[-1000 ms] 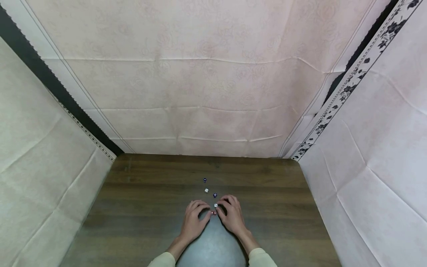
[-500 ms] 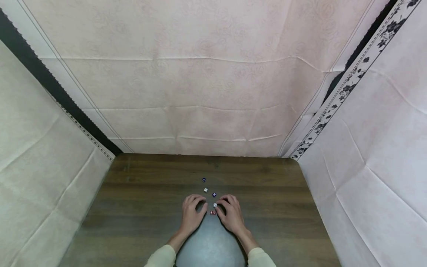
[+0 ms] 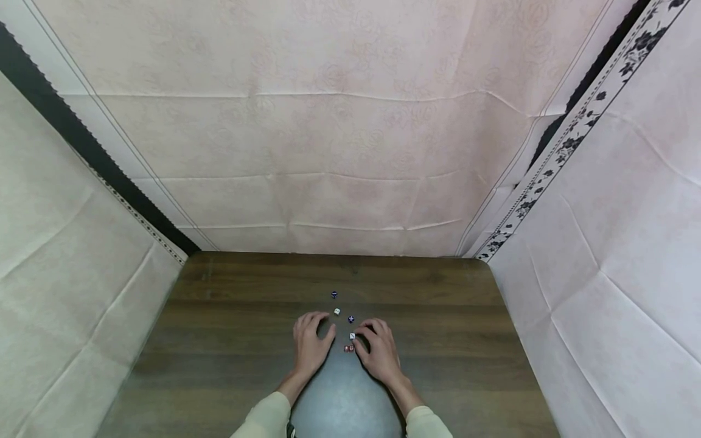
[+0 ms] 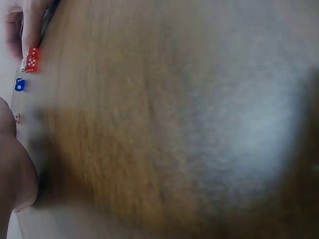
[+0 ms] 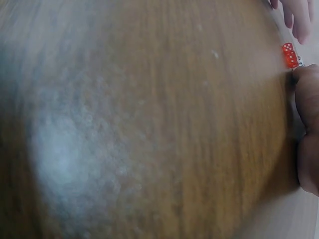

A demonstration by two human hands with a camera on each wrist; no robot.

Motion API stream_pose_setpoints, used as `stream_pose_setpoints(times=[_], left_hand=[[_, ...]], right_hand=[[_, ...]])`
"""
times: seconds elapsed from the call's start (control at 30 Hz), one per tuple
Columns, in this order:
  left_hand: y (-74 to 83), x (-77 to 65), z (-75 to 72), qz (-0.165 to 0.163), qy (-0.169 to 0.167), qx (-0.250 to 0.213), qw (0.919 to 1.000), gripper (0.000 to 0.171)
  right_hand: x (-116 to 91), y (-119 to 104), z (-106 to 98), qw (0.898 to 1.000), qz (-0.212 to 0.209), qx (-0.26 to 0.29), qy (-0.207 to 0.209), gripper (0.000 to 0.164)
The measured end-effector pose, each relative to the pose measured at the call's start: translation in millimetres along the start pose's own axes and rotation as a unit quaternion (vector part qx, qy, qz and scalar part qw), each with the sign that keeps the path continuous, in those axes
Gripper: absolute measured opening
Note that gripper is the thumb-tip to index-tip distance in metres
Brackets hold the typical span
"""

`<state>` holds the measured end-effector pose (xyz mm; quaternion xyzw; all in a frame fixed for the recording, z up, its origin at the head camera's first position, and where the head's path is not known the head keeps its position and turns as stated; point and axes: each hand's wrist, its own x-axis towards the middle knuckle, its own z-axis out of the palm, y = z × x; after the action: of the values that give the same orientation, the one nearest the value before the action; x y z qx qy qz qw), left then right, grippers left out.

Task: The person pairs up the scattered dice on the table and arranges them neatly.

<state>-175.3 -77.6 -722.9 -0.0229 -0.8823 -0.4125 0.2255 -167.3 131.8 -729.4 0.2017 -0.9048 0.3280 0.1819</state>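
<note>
On the wooden table my right hand (image 3: pixel 380 350) pinches a white die (image 3: pixel 352 336) at its fingertips, between thumb and index finger. Just in front of that die, two red dice (image 3: pixel 348 348) sit side by side. My left hand (image 3: pixel 311 344) is apart from them, its thumb and fingers spread in a curve around nothing. Nearest to it lies another white die (image 3: pixel 336 311). Farther off are a blue die (image 3: pixel 351 319) and a second blue die (image 3: pixel 334 294). In the left wrist view the red dice (image 4: pixel 32 59) show beside the right fingertips; the right wrist view shows red dice (image 5: pixel 289 55) too.
The brown table (image 3: pixel 246 280) reaches back to a pale hanging cloth (image 3: pixel 328 152). More cloth hangs along the left side (image 3: pixel 82 243) and the right side (image 3: pixel 602 243). Bare wood lies on both sides of the hands.
My left hand has moved away from the red dice, leftward and toward the back, and its fingers have spread. The right hand stays by the white die.
</note>
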Motion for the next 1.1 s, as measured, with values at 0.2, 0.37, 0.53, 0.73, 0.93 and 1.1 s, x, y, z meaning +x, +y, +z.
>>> stream_pose_setpoints(times=[0.2, 0.37, 0.53, 0.73, 0.93, 1.1], left_hand=[[0.2, 8.1, 0.7, -0.016, -0.011, 0.016, 0.9997, 0.029], [-4.6, 15.8, 6.2, -0.015, -0.013, 0.028, 0.9994, 0.028], [-7.7, 22.1, 14.1, -0.008, -0.005, 0.037, 0.9993, 0.028], [-11.4, 26.4, 23.3, -0.004, -0.003, 0.033, 0.9994, 0.029], [-15.5, 26.9, 29.9, -0.005, 0.009, 0.026, 0.9996, 0.027], [-13.2, 27.9, 29.9, -0.001, 0.013, 0.028, 0.9995, 0.023]], right_hand=[[1.2, -0.4, -1.8, 1.000, 0.002, 0.010, -0.006, 0.013], [0.6, 0.4, 0.0, 1.000, -0.007, -0.003, 0.005, 0.014], [-0.3, 1.3, 1.7, 1.000, -0.004, -0.009, 0.004, 0.014], [-0.1, 2.0, 1.4, 1.000, 0.000, -0.005, -0.002, 0.013], [-0.1, 3.3, 1.8, 1.000, -0.004, -0.007, -0.003, 0.014], [0.5, 3.4, 0.8, 1.000, 0.001, -0.006, -0.007, 0.014]])
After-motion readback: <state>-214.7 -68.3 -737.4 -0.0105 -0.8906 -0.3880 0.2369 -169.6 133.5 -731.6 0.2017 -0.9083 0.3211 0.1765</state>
